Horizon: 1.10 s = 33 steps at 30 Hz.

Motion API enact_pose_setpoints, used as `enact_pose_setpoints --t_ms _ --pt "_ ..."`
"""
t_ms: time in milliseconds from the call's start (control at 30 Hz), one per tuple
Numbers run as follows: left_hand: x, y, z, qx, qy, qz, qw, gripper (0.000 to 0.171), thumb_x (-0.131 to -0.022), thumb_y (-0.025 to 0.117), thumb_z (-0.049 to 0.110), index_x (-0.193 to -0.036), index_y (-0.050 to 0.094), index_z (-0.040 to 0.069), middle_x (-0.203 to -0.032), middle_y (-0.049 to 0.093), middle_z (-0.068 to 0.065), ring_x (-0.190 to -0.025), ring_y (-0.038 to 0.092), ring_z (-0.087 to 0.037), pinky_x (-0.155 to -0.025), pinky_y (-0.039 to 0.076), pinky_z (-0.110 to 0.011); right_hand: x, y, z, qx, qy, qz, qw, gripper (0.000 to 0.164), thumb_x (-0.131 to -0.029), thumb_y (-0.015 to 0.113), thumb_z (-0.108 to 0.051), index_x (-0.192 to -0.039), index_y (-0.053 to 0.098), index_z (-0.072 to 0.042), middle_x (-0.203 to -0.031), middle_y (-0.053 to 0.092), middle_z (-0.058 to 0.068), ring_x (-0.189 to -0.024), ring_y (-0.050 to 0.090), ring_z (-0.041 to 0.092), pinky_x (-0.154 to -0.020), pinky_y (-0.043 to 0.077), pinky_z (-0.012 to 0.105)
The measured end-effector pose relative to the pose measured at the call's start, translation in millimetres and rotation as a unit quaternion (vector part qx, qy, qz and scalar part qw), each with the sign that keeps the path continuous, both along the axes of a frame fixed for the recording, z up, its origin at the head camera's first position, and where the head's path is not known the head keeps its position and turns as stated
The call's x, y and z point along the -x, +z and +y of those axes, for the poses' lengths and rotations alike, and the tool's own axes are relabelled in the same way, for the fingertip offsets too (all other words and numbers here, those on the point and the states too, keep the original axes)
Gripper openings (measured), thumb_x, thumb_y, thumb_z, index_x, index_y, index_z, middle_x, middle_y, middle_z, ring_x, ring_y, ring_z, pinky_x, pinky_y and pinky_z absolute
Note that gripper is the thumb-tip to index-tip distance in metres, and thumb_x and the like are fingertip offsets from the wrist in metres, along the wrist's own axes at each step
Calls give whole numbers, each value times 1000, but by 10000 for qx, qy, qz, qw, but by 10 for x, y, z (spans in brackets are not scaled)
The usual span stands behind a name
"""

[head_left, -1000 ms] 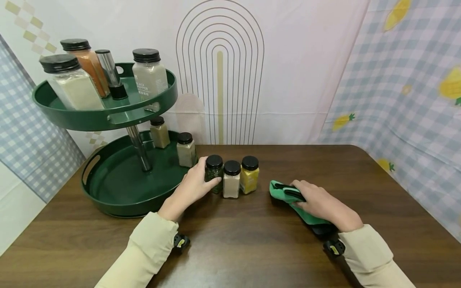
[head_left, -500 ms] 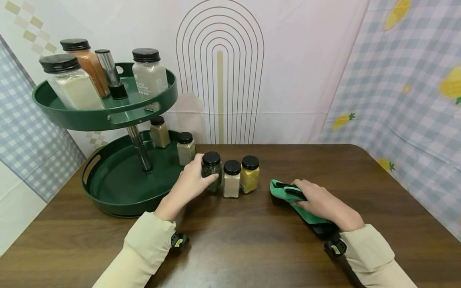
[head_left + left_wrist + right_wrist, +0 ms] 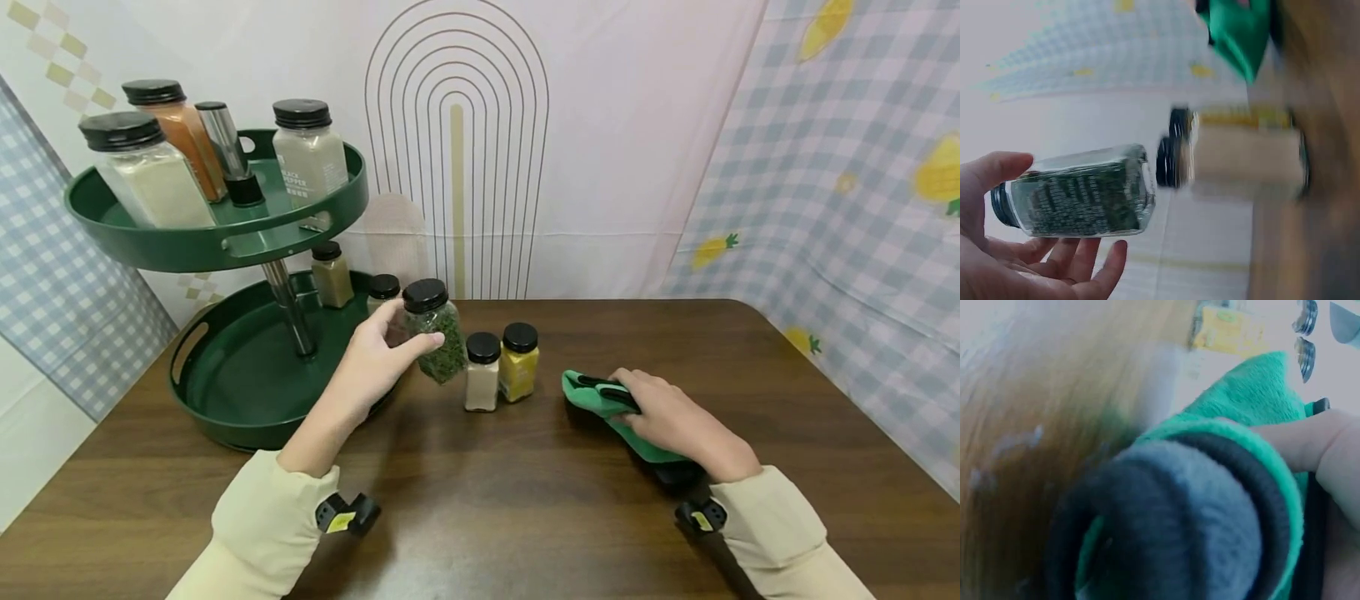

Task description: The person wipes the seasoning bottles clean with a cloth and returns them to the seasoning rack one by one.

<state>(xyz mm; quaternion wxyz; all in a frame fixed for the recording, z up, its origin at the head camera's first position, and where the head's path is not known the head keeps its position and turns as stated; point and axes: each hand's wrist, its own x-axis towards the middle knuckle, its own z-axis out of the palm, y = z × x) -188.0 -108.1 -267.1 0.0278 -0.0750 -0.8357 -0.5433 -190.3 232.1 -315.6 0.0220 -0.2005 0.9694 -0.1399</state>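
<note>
My left hand (image 3: 375, 354) grips a glass spice jar (image 3: 441, 340) of green dried herbs with a black lid, raised off the table and tilted. In the left wrist view, thumb and fingers lie on opposite sides of this herb jar (image 3: 1088, 194). Beside it on the table stand a jar of pale beige powder (image 3: 482, 383) and a jar of yellow spice (image 3: 519, 371). Over to the right, my right hand (image 3: 671, 417) holds a folded green and black cloth (image 3: 600, 396) at the tabletop. The cloth (image 3: 1241, 400) fills much of the right wrist view.
A green two-tier round tray stand (image 3: 255, 417) stands at the left. Its upper tier carries a white-powder jar (image 3: 153, 183), an orange-spice jar (image 3: 187, 137) and a black pepper jar (image 3: 309, 158). Small jars (image 3: 332, 279) sit toward the back of the lower tier. Patterned curtains hang behind.
My left hand has lifted the herb jar off the table, moved slightly left with it and tilted it. The right hand and cloth have barely moved.
</note>
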Motion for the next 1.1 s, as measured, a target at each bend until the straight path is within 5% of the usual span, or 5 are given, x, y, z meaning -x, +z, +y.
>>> enact_pose_setpoints --t_ms 100,333,533,767,1100 --pt "-63 -4 51 -869 -370 -486 9943 46 -88 62 28 -127 50 7 -115 54 -9 -105 50 -21 -93 43 -39 -42 70 -24 243 -124 162 9995 34 -85 64 -7 -115 49 -2 -105 61 17 -87 59 27 -69 47 40" --pt "-215 -136 217 -2027 -1463 -1369 9585 40 -93 53 22 -127 43 4 -119 51 -12 -105 56 -19 -95 45 -41 -217 308 -181 1510 -135 909 9842 40 -82 61 -1 -119 48 -7 -104 63 17 -83 59 24 -68 46 37" --pt "-287 -302 323 -2123 -2331 -1794 9319 40 -98 46 27 -132 33 11 -122 54 -20 -104 59 -22 -88 49 -41 -387 455 -324 2264 -156 1669 9595 43 -85 58 -3 -126 52 -16 -108 64 10 -83 58 19 -67 46 33" --pt "-369 -408 437 -1646 -3075 -2169 9118 38 -98 45 28 -129 34 8 -116 53 -19 -98 57 -19 -81 50 -35 -527 514 -469 2274 345 2070 9509 56 -83 67 -4 -133 49 -20 -122 60 6 -101 60 19 -77 49 36" --pt "-388 -486 527 -674 -3092 -1445 9376 60 -84 67 27 -134 36 15 -115 57 -5 -98 57 -14 -84 48 -29 -624 452 -610 1360 1695 1749 9603 87 -68 55 19 -140 41 -28 -133 49 -4 -107 56 10 -74 48 25"
